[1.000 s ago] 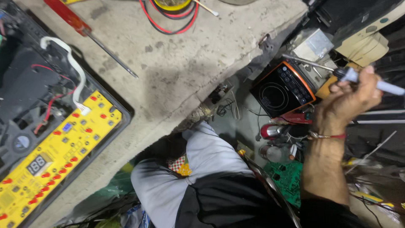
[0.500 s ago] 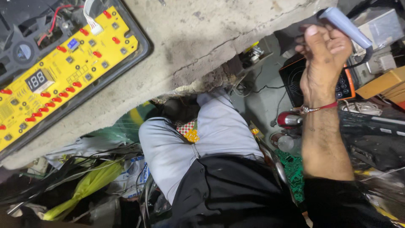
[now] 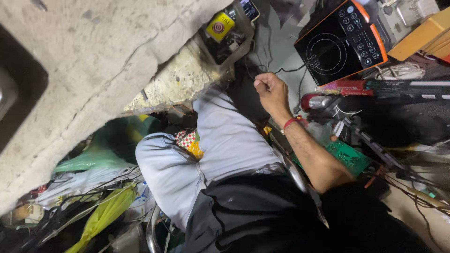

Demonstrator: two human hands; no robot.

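Observation:
My right hand (image 3: 271, 92) hangs below the edge of the concrete bench (image 3: 93, 70), above my knee in grey trousers (image 3: 225, 140). Its fingers are curled closed, pinching what looks like a thin black cable (image 3: 288, 71) that runs off toward the black induction cooktop with orange trim (image 3: 340, 42) on the floor. A red thread band (image 3: 294, 122) circles the wrist. The blue-and-white handled tool is out of view. My left hand is out of view too.
A green circuit board (image 3: 349, 157) lies by my right forearm among tangled wires. A red and silver object (image 3: 316, 100) sits under the cooktop. Yellow-green plastic bags (image 3: 105, 213) and cables fill the space under the bench at left. A yellow labelled part (image 3: 219, 26) hangs at the bench corner.
My head has tilted down, so the yellow circuit board on the bench has left the view. My right hand dropped from beside the cooktop to my knee, and the handled tool is no longer in it.

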